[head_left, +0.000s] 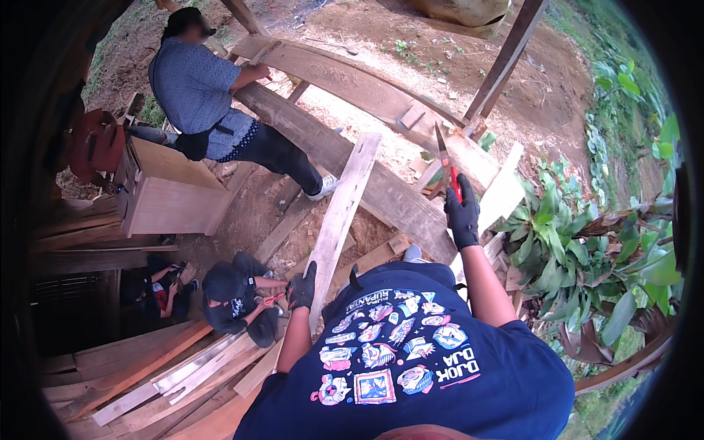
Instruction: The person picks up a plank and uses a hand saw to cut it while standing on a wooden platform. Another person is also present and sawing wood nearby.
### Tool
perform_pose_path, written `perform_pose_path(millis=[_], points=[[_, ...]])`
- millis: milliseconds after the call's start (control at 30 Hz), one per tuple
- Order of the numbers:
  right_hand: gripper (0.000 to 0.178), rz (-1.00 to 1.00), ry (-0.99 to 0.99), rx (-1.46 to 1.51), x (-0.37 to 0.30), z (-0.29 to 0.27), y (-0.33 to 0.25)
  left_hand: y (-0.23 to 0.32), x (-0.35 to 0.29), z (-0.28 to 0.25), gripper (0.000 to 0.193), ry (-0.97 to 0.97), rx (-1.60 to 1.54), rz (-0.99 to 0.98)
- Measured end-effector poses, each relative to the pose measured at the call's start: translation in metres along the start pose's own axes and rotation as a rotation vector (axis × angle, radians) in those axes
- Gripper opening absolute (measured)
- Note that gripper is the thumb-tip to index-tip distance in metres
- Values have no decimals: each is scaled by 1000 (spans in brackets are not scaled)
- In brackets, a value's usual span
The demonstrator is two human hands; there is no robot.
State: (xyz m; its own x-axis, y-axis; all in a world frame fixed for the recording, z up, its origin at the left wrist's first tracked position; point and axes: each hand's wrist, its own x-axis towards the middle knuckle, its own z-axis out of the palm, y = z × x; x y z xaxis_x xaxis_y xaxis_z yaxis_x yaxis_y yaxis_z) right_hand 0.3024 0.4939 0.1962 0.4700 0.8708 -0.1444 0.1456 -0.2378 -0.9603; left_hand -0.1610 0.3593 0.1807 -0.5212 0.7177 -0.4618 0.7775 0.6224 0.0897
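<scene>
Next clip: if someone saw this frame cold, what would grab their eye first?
Probably the right hand, black-gloved and raised mid-frame, gripping a red-handled saw with its blade pointing up over the heavy planks. Next, the left hand, also gloved, holding the near end of a long pale board that runs up the centre. At upper left a person in a blue shirt leans over the planks, and another crouches at lower left beside stacked boards.
</scene>
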Motion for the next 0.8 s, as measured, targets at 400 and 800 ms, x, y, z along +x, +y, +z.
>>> perform_pose_path(millis=[400, 800], points=[[62, 96, -60, -3, 5, -25, -10, 70, 26, -47, 102, 126, 12, -5], [62, 71, 64, 61, -4, -20, 2, 103, 128, -52, 90, 441, 87, 147]])
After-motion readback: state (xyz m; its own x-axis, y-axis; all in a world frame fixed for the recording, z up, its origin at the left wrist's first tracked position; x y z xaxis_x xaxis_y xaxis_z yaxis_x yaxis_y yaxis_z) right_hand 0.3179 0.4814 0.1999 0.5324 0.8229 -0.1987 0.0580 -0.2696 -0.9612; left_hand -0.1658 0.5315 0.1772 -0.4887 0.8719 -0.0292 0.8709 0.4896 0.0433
